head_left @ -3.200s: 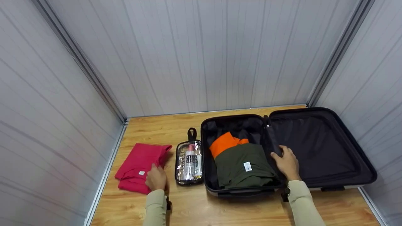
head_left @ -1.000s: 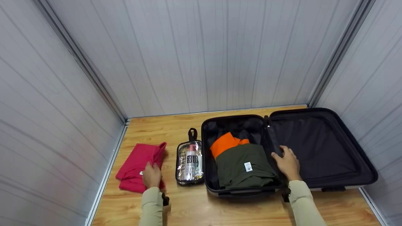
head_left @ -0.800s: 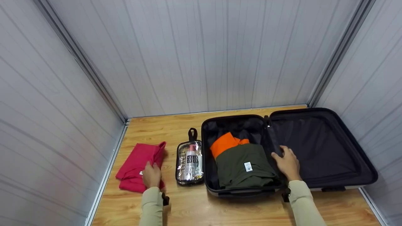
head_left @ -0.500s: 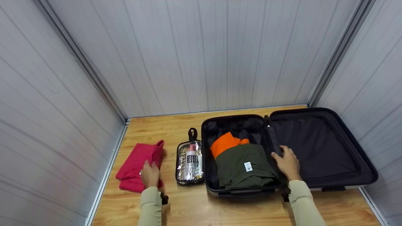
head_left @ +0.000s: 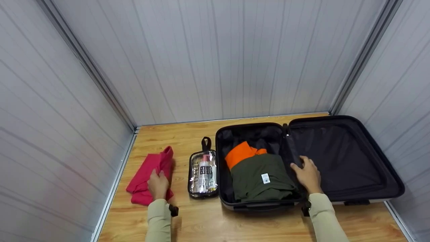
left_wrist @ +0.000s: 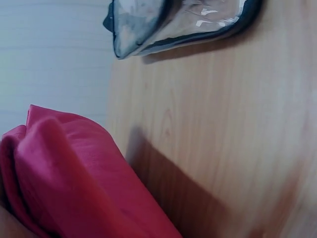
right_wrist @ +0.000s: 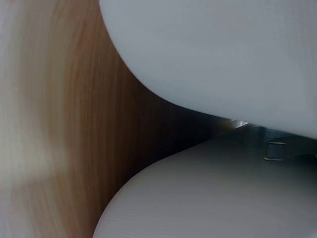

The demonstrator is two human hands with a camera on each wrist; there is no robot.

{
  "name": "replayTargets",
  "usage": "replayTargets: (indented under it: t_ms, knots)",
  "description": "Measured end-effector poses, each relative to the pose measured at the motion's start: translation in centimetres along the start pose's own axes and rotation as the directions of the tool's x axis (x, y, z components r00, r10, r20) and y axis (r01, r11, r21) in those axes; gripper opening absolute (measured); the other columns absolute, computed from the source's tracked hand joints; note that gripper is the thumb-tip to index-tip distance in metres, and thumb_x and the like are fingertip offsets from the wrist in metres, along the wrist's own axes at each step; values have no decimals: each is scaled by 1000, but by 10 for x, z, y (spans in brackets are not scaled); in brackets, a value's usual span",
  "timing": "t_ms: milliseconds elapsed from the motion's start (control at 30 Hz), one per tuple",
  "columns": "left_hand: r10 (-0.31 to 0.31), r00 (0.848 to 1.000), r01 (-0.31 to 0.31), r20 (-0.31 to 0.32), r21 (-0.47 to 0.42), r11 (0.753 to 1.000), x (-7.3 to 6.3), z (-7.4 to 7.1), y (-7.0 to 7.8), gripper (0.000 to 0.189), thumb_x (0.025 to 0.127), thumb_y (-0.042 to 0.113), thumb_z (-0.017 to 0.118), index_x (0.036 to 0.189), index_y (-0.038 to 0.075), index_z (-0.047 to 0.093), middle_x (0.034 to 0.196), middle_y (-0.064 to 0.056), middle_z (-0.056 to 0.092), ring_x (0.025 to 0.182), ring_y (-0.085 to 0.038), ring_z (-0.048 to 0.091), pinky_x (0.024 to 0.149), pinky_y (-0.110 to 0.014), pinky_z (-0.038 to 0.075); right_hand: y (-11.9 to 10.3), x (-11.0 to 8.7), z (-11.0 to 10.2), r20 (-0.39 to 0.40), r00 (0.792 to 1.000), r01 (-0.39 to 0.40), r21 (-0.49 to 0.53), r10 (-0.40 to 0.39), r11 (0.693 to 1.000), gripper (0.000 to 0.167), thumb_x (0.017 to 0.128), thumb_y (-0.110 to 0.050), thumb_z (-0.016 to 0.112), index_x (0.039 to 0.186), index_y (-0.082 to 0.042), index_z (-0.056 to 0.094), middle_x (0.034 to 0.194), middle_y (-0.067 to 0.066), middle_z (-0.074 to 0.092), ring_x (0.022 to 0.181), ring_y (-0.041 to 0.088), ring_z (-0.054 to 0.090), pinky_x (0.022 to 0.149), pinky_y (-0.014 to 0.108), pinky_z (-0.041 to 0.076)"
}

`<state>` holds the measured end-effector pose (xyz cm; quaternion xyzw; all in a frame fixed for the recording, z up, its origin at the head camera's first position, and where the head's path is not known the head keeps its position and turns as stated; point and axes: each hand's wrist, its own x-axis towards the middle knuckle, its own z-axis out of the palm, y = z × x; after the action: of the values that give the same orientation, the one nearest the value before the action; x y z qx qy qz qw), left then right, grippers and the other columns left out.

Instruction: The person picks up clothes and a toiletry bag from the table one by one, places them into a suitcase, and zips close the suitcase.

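Note:
In the head view a folded crimson garment (head_left: 149, 165) lies on the wooden floor at the left. My left hand (head_left: 158, 184) grips its right part, and the far right corner is bunched and raised. The left wrist view has the rolled crimson cloth (left_wrist: 94, 163) up close, hiding most of the fingers. At the right, my right hand (head_left: 308, 174) holds the strip along the hinge of the opened suitcase (head_left: 336, 158), thumb on one side and fingers on the other. The right wrist view is filled by the suitcase's two pale outer shells (right_wrist: 213, 54).
A clear travel toiletry bag (head_left: 192, 178) with bottles inside sits between the garment and the suitcase. Within the suitcase's left half lie a dark green folded garment (head_left: 255, 171) and an orange one (head_left: 239, 155). Pale panel walls (head_left: 215, 67) enclose the floor (head_left: 198, 222).
My left hand has shifted slightly left, drawing the garment's right side inward; its far right corner has risen and bunched. The garment's white label is now covered. My right hand stays in place.

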<state>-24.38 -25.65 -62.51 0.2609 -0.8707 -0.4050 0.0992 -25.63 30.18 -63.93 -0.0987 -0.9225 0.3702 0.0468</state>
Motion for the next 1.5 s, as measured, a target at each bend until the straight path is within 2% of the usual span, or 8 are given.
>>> replayTargets:
  t_ms: [467, 567, 767, 1033, 1300, 1500]
  knots:
    - [-89, 992, 100, 91, -127, 987, 3, -21, 13, 55, 109, 21, 40, 157, -5, 30, 161, -29, 33, 150, -49, 27, 123, -59, 22, 0, 0, 0, -2, 1000, -12, 1, 12, 1000, 64, 102, -39, 60, 153, -5, 43, 136, 27, 55, 120, 48, 56, 100, 65, 42]
    - [-86, 993, 96, 75, -142, 985, 3, -24, 16, 54, 109, 21, 41, 156, -4, 33, 160, -29, 36, 150, -48, 29, 123, -59, 24, 0, 1, 0, -8, 1000, -8, -5, 8, 1000, 64, 101, -40, 61, 152, -4, 43, 134, 27, 56, 118, 47, 57, 98, 64, 43]
    - [-70, 998, 68, -3, -162, 984, 2, -28, 20, 47, 108, 18, 43, 150, -2, 44, 153, -30, 46, 144, -49, 37, 120, -60, 30, -1, 1, -1, -12, 1000, 0, -14, 0, 1000, 65, 101, -40, 61, 151, -3, 44, 130, 27, 57, 115, 46, 59, 95, 62, 44]
    - [-24, 999, 15, -48, -177, 984, 0, -33, 24, 38, 107, 17, 44, 138, -3, 53, 145, -30, 53, 139, -49, 45, 115, -59, 34, -1, 1, 1, -17, 1000, 0, -17, 0, 1000, 64, 100, -41, 61, 150, -3, 45, 129, 27, 58, 114, 47, 59, 95, 62, 44]
    - [-26, 998, 15, -53, -195, 981, -2, -41, 33, 40, 108, 18, 43, 140, -3, 52, 144, -31, 53, 138, -49, 46, 114, -60, 35, 0, 2, 0, -13, 1000, -2, -20, 2, 1000, 64, 100, -40, 62, 151, -3, 45, 132, 27, 57, 118, 47, 58, 97, 64, 43]
    - [-36, 998, 22, -58, -220, 975, -4, -47, 40, 35, 108, 20, 43, 133, -2, 55, 140, -30, 56, 134, -49, 49, 111, -62, 37, 0, 2, -1, -14, 1000, 1, -15, -1, 1000, 63, 101, -39, 62, 151, -3, 45, 132, 28, 57, 118, 47, 58, 98, 64, 43]
